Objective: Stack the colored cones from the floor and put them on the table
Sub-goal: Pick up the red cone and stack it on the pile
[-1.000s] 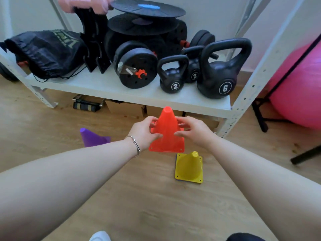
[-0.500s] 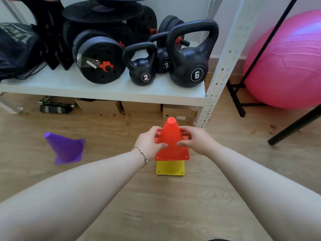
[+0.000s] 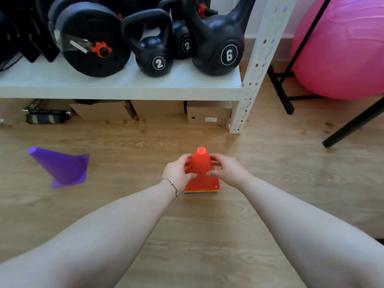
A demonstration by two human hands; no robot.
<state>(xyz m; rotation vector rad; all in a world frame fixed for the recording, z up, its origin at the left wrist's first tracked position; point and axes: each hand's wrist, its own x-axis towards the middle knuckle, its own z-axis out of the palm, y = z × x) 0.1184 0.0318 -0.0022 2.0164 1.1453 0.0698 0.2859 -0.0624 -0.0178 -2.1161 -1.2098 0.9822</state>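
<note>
Both hands, left hand and right hand, clasp the orange cone atop the yellow cone.

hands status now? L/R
Left hand: closed on the orange cone, gripping its left side.
Right hand: closed on the same cone, gripping its right side.

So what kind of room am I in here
Most likely a home gym or exercise storage corner: black kettlebells and weight plates sit on a white metal shelf, and a big pink exercise ball stands beside it on the wooden floor.
</note>
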